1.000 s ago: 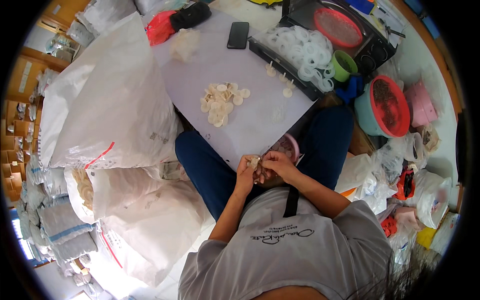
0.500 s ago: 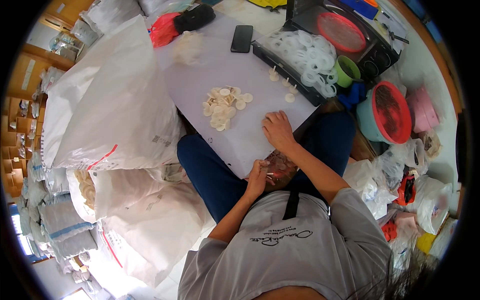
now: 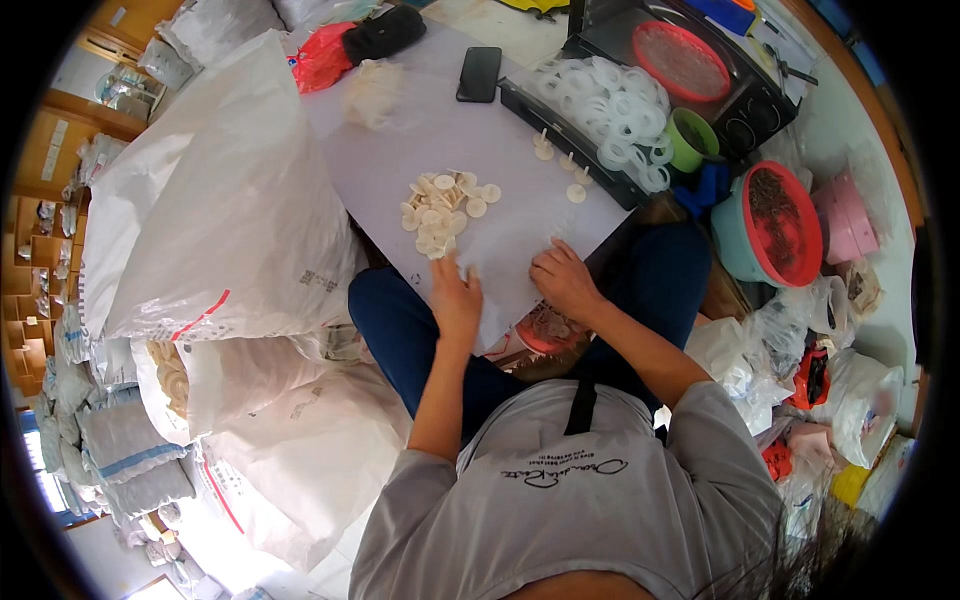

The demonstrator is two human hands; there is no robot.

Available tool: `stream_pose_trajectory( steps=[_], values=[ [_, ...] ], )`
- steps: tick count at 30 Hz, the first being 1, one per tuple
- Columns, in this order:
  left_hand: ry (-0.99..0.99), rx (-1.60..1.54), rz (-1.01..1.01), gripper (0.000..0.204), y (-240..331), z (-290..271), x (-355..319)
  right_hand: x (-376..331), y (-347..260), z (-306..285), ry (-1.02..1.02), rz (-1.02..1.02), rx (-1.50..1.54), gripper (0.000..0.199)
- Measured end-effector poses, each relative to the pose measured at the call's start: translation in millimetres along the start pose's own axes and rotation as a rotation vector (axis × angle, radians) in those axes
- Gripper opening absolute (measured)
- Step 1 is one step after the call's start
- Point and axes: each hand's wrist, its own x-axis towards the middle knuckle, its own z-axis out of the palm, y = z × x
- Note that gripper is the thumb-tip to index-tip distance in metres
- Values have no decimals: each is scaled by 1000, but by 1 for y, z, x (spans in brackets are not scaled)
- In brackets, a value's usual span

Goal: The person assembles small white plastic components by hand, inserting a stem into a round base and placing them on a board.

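My left hand (image 3: 456,298) reaches over the table's near part, its fingers stretched to the near edge of a pile of cream stemmed discs (image 3: 437,210). It is open, and I see nothing held in it. My right hand (image 3: 568,280) rests near the right edge of the pale tabletop (image 3: 385,160) with its fingers bent and drawn together; what lies under the fingertips is hidden. Beyond it stand a few separate stemmed discs (image 3: 576,193). Behind these, a black tray holds a heap of translucent white rings (image 3: 625,115).
A black phone (image 3: 479,75) lies at the table's far side. On the right are a green cup (image 3: 692,140) and a red basin (image 3: 783,225) of small dark pieces. Below the table edge sits a red bowl (image 3: 545,335). Big white sacks (image 3: 230,220) crowd the left.
My left hand has moved from beside my lap up and left to the disc pile. My right hand has shifted slightly nearer to me. The red bowl shows more.
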Motion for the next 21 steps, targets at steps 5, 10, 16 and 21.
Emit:
stream_pose_trajectory(
  steps=[5,10,16,21],
  values=[
    [-20,149,-62,29,-13,2,27,2,-3,-26,134,51,144,10],
    [6,45,3,20,-24,12,18,-2,-13,-38,90,642,445,9],
    [-96,-179,5,18,-21,13,2,-12,-22,-16,-21,666,345,12],
    [-325,-1196,-587,16,-15,9,-20,-9,-25,-3,-15,586,177,11]
  ],
)
